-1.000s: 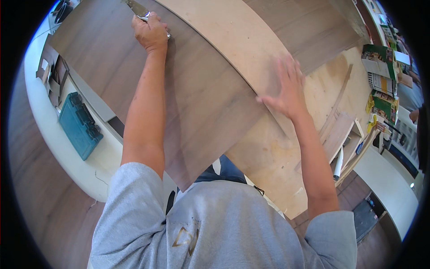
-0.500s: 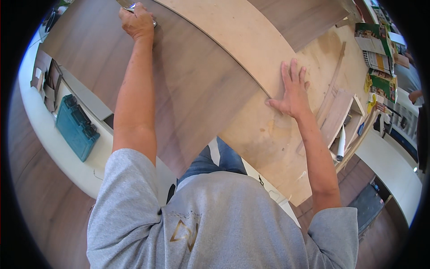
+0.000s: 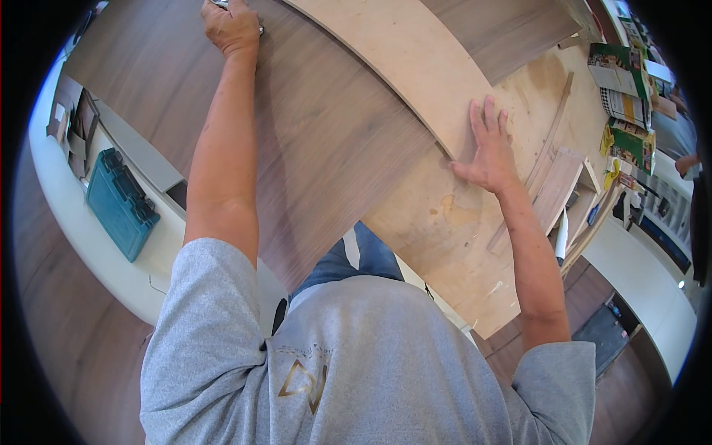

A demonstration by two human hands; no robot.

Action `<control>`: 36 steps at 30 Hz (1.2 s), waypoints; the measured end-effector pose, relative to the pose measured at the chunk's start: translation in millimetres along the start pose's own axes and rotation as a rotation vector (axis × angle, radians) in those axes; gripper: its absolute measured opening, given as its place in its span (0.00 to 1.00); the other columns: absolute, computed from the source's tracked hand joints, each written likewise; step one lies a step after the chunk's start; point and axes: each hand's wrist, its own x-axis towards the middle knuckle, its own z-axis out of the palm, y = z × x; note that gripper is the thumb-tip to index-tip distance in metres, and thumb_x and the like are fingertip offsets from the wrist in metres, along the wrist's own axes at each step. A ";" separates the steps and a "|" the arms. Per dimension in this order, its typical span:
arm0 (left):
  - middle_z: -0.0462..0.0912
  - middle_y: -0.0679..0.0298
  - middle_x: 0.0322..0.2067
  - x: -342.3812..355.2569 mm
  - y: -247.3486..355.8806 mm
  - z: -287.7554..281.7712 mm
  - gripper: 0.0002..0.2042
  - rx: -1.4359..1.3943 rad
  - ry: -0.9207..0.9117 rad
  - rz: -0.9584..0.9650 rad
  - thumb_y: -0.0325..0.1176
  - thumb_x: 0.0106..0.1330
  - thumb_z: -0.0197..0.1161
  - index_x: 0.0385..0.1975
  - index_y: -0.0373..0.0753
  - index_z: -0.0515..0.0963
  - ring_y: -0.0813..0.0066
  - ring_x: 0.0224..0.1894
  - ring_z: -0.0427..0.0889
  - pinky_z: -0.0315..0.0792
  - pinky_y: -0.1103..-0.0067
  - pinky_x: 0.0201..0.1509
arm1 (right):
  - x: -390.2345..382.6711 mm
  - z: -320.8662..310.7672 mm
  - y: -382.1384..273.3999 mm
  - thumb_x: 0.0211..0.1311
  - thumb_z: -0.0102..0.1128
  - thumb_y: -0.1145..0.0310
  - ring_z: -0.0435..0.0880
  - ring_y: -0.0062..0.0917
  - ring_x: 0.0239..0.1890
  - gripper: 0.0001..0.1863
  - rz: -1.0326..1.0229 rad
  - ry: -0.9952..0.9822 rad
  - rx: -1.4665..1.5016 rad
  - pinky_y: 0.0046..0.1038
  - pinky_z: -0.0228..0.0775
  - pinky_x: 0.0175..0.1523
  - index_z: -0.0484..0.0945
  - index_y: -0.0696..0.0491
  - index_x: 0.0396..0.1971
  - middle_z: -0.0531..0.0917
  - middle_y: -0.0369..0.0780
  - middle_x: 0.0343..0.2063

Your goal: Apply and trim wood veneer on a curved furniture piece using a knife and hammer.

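At the top of the picture, my left hand (image 3: pixel 231 31) is closed round a small shiny metal tool (image 3: pixel 261 30). Most of that tool is hidden by the fingers and the picture's edge, so its kind is unclear. Beneath it lies a brown wood-grain panel (image 3: pixel 319 141). A pale curved board (image 3: pixel 404 55) lies across the panel, its near end reaching past the panel's edge. My right hand (image 3: pixel 491 148) rests on that near end, fingers spread and thumb at the board's corner. Under both pieces is a stained plywood tabletop (image 3: pixel 415 222).
A teal tool case (image 3: pixel 119 204) sits on the white curved counter (image 3: pixel 59 200) at left. To the right are a thin wood strip (image 3: pixel 552 133), an open wooden box (image 3: pixel 567 178), a white tube (image 3: pixel 562 237) and green printed cartons (image 3: pixel 619 67). Another person's hand (image 3: pixel 686 165) shows at far right.
My left hand has moved slightly away and to the right with the metal tool, taking the tool's far end out of sight. My right hand stays on the board's end; the view has shifted a little.
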 end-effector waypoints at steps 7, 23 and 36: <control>0.84 0.58 0.28 7.5 -17.5 1.0 0.12 0.148 0.118 0.049 0.33 0.68 0.61 0.48 0.36 0.76 0.63 0.31 0.84 0.77 0.68 0.36 | 0.8 2.3 11.5 0.35 0.80 0.54 0.43 0.63 0.78 0.68 -0.063 0.032 0.111 0.68 0.54 0.72 0.47 0.41 0.80 0.44 0.48 0.80; 0.83 0.55 0.31 16.3 -12.0 -4.4 0.12 0.207 0.106 0.125 0.34 0.69 0.60 0.47 0.34 0.74 0.64 0.30 0.84 0.77 0.69 0.38 | 7.0 -1.4 -10.5 0.37 0.82 0.44 0.41 0.64 0.78 0.69 0.006 0.056 0.022 0.68 0.50 0.72 0.48 0.45 0.79 0.41 0.50 0.80; 0.82 0.57 0.33 55.1 35.0 -17.1 0.35 -0.096 -0.014 -0.419 0.28 0.69 0.57 0.76 0.35 0.54 0.69 0.26 0.81 0.77 0.73 0.28 | 115.4 -11.3 -74.3 0.72 0.49 0.45 0.40 0.58 0.79 0.40 -0.332 0.368 -0.022 0.71 0.30 0.74 0.58 0.53 0.76 0.48 0.48 0.79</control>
